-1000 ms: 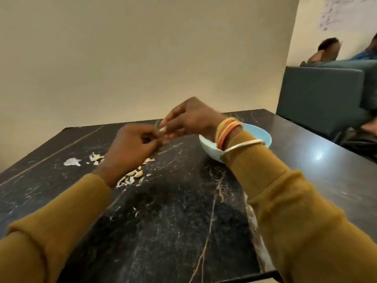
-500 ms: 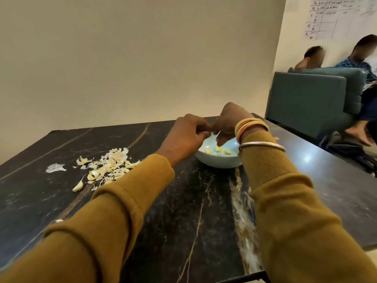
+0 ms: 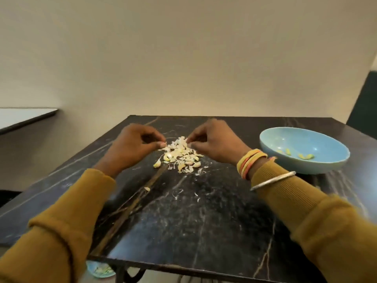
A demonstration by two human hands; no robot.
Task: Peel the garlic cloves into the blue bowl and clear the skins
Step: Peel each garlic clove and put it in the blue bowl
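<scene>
The counter [image 3: 204,221] looks like polished black stone, glossy, with thin white and golden veins. On it the garlic skins [image 3: 179,150] are dry, papery flakes, while the peeled cloves [image 3: 306,156] look smooth and slightly waxy inside the blue bowl [image 3: 295,139], whose surface is smooth with a soft glazed sheen. The sleeves [image 3: 306,211] are matt ribbed knit cloth, the bangle [image 3: 273,180] is shiny silvery metal, the thread bands [image 3: 250,162] look like dull cord, and the wall [image 3: 183,58] is flat matt paint.
</scene>
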